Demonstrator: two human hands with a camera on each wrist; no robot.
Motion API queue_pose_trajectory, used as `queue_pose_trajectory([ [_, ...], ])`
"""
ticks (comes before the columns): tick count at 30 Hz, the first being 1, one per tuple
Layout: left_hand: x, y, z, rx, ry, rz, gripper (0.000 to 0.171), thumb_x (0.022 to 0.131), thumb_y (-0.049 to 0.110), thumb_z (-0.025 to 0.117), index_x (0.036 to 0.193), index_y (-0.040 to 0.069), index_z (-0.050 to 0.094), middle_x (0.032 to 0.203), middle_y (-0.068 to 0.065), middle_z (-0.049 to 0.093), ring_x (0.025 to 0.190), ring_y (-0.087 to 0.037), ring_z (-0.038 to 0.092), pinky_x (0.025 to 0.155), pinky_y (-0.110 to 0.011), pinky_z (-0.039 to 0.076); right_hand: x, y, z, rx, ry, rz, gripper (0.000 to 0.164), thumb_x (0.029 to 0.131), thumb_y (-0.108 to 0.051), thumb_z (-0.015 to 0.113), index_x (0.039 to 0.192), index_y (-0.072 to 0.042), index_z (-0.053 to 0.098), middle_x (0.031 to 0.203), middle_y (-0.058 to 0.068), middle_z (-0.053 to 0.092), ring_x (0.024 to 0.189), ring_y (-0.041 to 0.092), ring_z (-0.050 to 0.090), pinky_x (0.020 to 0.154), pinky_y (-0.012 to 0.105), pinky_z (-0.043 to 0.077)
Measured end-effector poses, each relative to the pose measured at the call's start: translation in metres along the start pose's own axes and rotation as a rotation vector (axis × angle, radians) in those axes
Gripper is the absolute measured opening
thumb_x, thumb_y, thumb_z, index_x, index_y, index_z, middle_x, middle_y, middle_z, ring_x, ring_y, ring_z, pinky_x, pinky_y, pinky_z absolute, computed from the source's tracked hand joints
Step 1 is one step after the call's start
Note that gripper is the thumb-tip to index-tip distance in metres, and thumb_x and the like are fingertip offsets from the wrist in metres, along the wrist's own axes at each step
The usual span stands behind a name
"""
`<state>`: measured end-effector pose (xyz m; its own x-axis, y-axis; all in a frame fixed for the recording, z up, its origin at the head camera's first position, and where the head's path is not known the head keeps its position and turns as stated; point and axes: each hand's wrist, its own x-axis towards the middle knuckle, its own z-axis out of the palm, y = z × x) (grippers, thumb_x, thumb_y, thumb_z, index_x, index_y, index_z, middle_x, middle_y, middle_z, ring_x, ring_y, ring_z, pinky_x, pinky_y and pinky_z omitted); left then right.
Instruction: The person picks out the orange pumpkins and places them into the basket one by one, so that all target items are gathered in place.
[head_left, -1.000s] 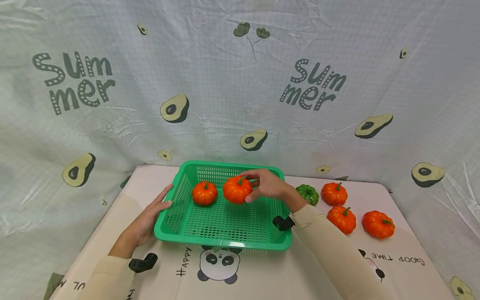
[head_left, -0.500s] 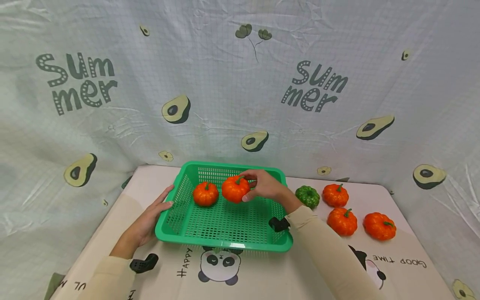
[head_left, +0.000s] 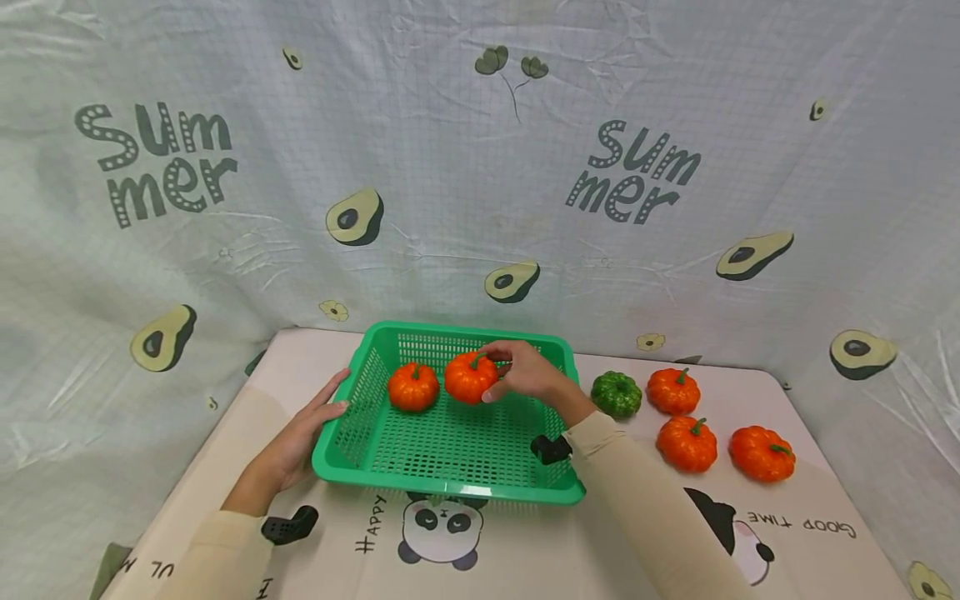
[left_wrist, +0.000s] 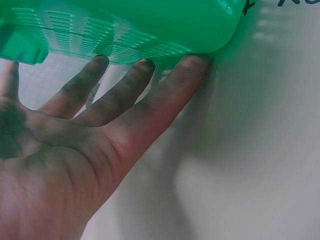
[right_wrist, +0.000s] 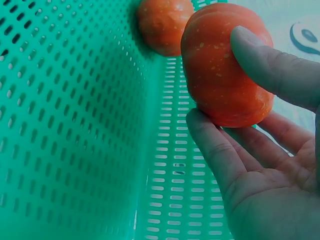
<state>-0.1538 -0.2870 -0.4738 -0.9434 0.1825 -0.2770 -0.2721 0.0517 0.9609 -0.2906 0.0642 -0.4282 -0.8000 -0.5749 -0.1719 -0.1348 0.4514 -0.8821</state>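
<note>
My right hand (head_left: 525,371) grips an orange pumpkin (head_left: 470,378) with a green stem, thumb on one side and fingers on the other. In the right wrist view the held pumpkin (right_wrist: 225,65) hangs above the perforated floor of a green plastic basket (head_left: 450,477). A second orange pumpkin (head_left: 413,387) sits inside the basket, just left of the held one. My left hand (head_left: 296,437) rests against the basket's left side with its fingers extended. The left wrist view shows those fingertips touching the basket's outer wall (left_wrist: 140,40).
Right of the basket, a green pumpkin (head_left: 617,395) and three orange pumpkins (head_left: 687,444) lie on the light printed tabletop (head_left: 525,558). A pale curtain (head_left: 450,167) with avocado prints hangs right behind the table. My right forearm crosses the basket's right rim.
The held pumpkin has shifted slightly left and up in the head view, still in my right hand. My left hand stays at the basket's side.
</note>
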Motion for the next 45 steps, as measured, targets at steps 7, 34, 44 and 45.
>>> queue_pose_trajectory([
  [7, -0.001, 0.001, 0.001, -0.003, 0.003, -0.006, 0.073, 0.110, 0.037, 0.042, 0.168, 0.036, -0.001, 0.177, -0.009, -0.004, 0.156, -0.038, 0.016, 0.108, -0.034, 0.038, 0.003, 0.003, 0.001, 0.028, 0.002, 0.003, 0.073, 0.077, 0.002, 0.086, 0.144, -0.006, 0.060, 0.153, 0.018, 0.055, 0.134, 0.046, 0.058, 0.099, 0.046, 0.057],
  [34, -0.001, 0.001, 0.000, 0.003, 0.003, -0.002, 0.072, 0.110, 0.037, 0.041, 0.168, 0.038, 0.000, 0.177, -0.010, -0.002, 0.156, -0.039, 0.017, 0.114, -0.044, 0.035, 0.013, 0.004, 0.009, -0.017, 0.036, 0.035, 0.074, 0.075, 0.002, 0.086, 0.144, -0.007, 0.061, 0.151, 0.016, 0.058, 0.135, 0.036, 0.057, 0.104, 0.046, 0.053],
  [44, 0.000, 0.001, 0.001, 0.000, 0.010, -0.002, 0.071, 0.110, 0.038, 0.041, 0.168, 0.038, -0.001, 0.177, -0.009, -0.005, 0.158, -0.041, 0.013, 0.122, -0.058, 0.023, 0.019, 0.007, 0.012, -0.048, 0.051, 0.059, 0.076, 0.073, 0.003, 0.084, 0.144, -0.009, 0.061, 0.152, 0.014, 0.057, 0.142, 0.035, 0.051, 0.108, 0.048, 0.051],
  [45, 0.000, 0.001, 0.001, 0.001, 0.010, -0.003, 0.071, 0.110, 0.038, 0.041, 0.168, 0.038, 0.000, 0.177, -0.009, -0.004, 0.158, -0.041, 0.013, 0.122, -0.058, 0.023, 0.019, 0.007, 0.012, -0.050, 0.050, 0.060, 0.076, 0.073, 0.003, 0.084, 0.145, -0.009, 0.061, 0.153, 0.014, 0.057, 0.143, 0.035, 0.050, 0.108, 0.048, 0.051],
])
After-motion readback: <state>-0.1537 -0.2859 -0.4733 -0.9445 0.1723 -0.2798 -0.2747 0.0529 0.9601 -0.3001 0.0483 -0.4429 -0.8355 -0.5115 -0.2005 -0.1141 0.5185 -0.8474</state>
